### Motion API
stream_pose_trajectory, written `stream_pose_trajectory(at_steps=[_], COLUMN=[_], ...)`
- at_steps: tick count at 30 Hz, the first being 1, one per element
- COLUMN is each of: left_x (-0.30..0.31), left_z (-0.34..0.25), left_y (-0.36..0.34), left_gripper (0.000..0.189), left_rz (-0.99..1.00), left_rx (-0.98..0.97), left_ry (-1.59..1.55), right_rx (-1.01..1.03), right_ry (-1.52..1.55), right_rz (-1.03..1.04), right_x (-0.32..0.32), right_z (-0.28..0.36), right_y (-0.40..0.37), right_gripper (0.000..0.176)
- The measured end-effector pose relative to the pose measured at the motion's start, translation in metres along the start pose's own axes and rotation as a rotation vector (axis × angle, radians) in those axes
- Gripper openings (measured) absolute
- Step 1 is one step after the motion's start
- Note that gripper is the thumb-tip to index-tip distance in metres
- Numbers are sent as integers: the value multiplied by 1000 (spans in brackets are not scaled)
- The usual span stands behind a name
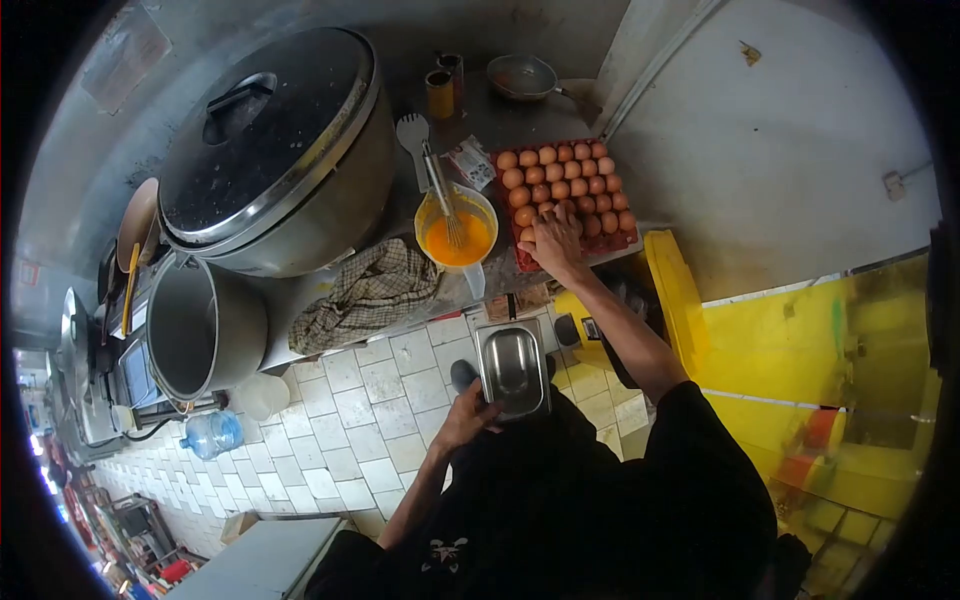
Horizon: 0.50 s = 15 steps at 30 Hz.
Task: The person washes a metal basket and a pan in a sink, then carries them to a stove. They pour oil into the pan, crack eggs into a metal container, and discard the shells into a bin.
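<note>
My left hand (467,414) is closed on the left edge of a small rectangular metal pan (514,366), held in front of my body; its inside shows no contents. Over the near rows of brown eggs (559,188) in a red tray (628,240) is my right hand (553,238), its fingers bent down around eggs at the tray's near left. How firmly they grip is hidden. Left of the tray, a white pitcher (425,213) holds orange-yellow liquid, with a metal whisk (438,180) leaning in it.
A large lidded pot (290,150) and an open deep pot (205,330) stand at the left. A checkered cloth (370,295) lies by the counter edge. Behind are a small frying pan (522,77) and a slotted spatula (412,135). A yellow bin (675,300) is at the right.
</note>
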<state>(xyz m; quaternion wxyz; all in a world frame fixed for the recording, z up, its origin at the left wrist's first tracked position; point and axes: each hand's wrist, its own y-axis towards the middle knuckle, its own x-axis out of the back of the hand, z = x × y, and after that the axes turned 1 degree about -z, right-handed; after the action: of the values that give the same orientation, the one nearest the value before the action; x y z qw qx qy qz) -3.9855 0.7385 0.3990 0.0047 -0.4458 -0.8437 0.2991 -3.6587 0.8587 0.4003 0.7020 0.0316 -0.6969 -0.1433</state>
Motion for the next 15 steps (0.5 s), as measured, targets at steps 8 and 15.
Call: stream_pose_trajectory(at_steps=[8, 15], left_x=[6, -25], left_z=[4, -28], left_y=[13, 52], left_gripper=[42, 44], left_rz=[16, 111], left_rx=[-133, -102], left_ry=[117, 217], right_rx=[-771, -784], right_ry=[1752, 2224], right_rz=[-200, -274], right_x=[13, 73], right_z=[-45, -60], right_y=[-58, -152], right_gripper=[32, 30])
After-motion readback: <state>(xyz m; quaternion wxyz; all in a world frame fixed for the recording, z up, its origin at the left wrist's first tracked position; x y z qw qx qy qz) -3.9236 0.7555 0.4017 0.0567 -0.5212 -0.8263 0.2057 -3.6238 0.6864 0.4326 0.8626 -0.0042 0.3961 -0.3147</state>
